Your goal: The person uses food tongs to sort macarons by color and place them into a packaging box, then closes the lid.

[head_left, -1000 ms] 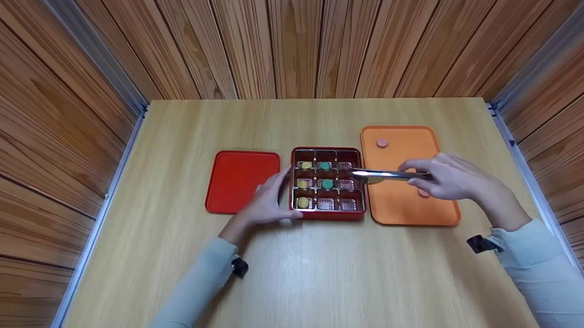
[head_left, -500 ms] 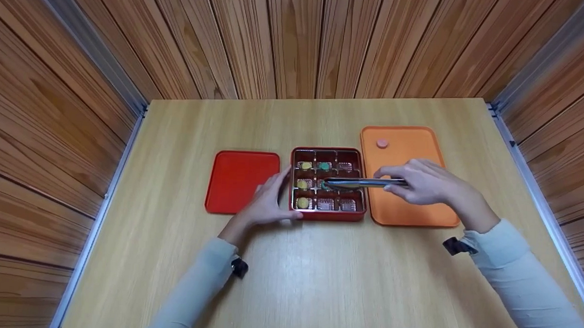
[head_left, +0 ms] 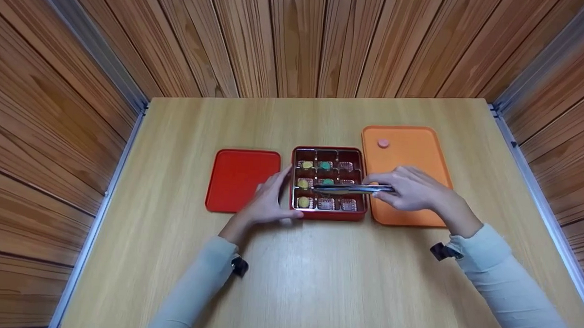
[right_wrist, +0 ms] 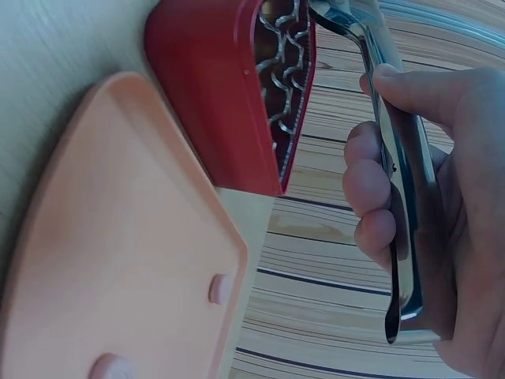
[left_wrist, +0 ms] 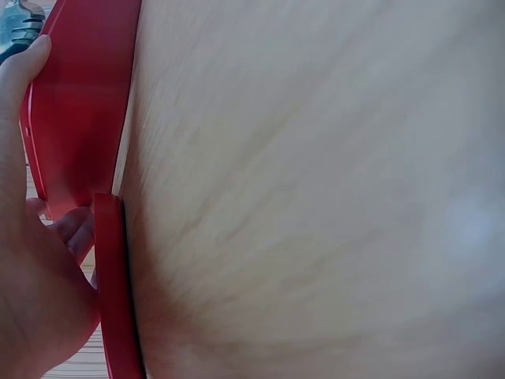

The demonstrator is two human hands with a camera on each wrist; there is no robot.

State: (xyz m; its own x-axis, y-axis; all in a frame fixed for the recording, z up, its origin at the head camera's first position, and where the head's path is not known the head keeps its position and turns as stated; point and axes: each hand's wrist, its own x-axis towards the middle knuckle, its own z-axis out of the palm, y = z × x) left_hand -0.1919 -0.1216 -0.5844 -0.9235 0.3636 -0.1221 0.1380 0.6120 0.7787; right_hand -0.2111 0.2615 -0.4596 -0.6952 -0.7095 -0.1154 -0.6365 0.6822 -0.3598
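A red square box (head_left: 334, 216) with a clear, divided insert stands mid-table in the head view. Round yellow pieces (head_left: 304, 202) sit in its left column, green pieces (head_left: 325, 165) in the middle one. My left hand (head_left: 265, 202) braces its near left corner, fingers along the left side and thumb against the front wall. From the right, my right hand (head_left: 407, 190) grips metal tongs (head_left: 352, 188) that reach level across the box, tips over the middle column. Fingers and thumb wrap the tongs (right_wrist: 402, 174) in the right wrist view. I cannot tell whether the tips hold anything.
A flat red lid or tray (head_left: 240, 181) lies left of the box, close to my left hand. At the right an orange tray (head_left: 414, 144) adjoins the box; a pink round piece (head_left: 383, 144) lies on it, and another pink piece (right_wrist: 110, 367) shows in the right wrist view.
My right hand has moved left and toward the near side with the tongs, from the box's right edge to over its middle column. The left hand and box stay put.
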